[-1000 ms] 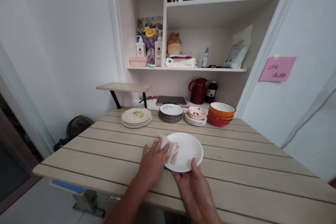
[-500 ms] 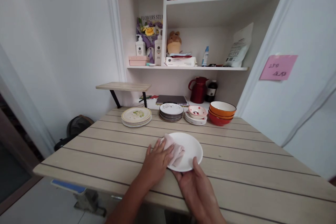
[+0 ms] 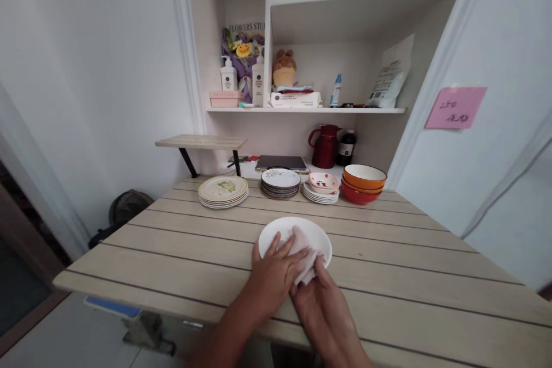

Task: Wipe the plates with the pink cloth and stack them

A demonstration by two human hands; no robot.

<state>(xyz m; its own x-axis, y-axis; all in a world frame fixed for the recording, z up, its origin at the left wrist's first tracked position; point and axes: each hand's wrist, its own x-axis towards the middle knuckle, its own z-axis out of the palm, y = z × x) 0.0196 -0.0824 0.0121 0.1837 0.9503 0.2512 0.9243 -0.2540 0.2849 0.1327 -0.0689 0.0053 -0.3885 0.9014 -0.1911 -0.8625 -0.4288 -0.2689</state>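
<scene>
A white plate (image 3: 276, 230) is just above or on the tabletop in front of me; I cannot tell which. My right hand (image 3: 325, 310) grips its near right edge, thumb over the rim and the other fingers hidden underneath. Against the plate's upper face, my left hand (image 3: 273, 276) presses a pale pink cloth (image 3: 305, 250), its fingers spread over the plate's left and middle. The crumpled cloth sticks out to the right of that hand, reaching the near right rim beside my right thumb.
Along the back of the slatted table (image 3: 172, 253) stand green-patterned plates (image 3: 223, 188), dark-rimmed plates (image 3: 280, 179), small plates (image 3: 320, 194) topped by a pink dish (image 3: 323, 182), and orange and red bowls (image 3: 364, 184). A red jug (image 3: 325, 146) and a dark bottle (image 3: 347, 148) are behind.
My left hand has slid the cloth rightward across the plate, toward the near right rim and my right thumb. My right hand keeps hold of the plate's edge.
</scene>
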